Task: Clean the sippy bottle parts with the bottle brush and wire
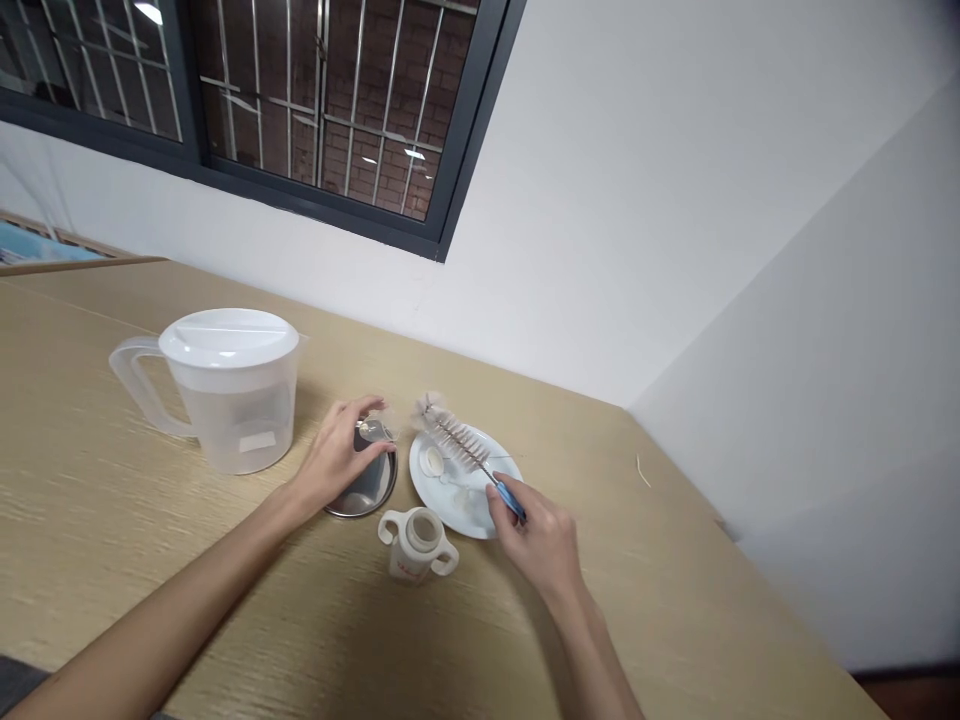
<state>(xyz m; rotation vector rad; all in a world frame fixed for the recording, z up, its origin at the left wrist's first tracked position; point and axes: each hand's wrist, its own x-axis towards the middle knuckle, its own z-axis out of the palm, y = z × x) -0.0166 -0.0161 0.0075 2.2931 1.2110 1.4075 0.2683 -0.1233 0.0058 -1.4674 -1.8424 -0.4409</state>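
In my left hand (341, 450) is a small clear plastic piece (382, 424), gripped between thumb and fingers; its exact kind is hard to make out. It is over the shiny metal bowl (364, 505). My right hand (541, 535) grips the blue handle of a bottle brush (457, 438), whose white bristles point up and left, over a white plate (427, 490). On that plate lie a small white ring (433, 461) and other small pale parts. A two-handled baby bottle (412, 548) stands uncapped between my forearms, in front of the bowl and plate.
A lidded clear pitcher (238, 400) with some liquid stands left of the bowl. A thin pale strip (643, 470) lies on the wooden table (600, 600) to the right. The white wall and a barred window (315, 110) rise behind the table.
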